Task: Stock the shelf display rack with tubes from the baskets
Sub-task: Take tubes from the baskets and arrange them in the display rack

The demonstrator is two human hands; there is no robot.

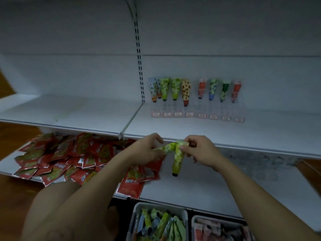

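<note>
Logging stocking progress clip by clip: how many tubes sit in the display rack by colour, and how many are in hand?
Rack, light green tubes: 2
Rack, pale blue tubes: 2
Rack, yellow tube: 1
Rack, red tubes: 2
Rack, green-and-blue tube: 1
Rack, dark green tube: 1
Held green tubes: 2, left hand and right hand
Total: 11

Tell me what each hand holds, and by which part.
Right hand pinches a green tube by its flat end, cap hanging down. Left hand grips a second green tube lying sideways; which end is hidden.
</note>
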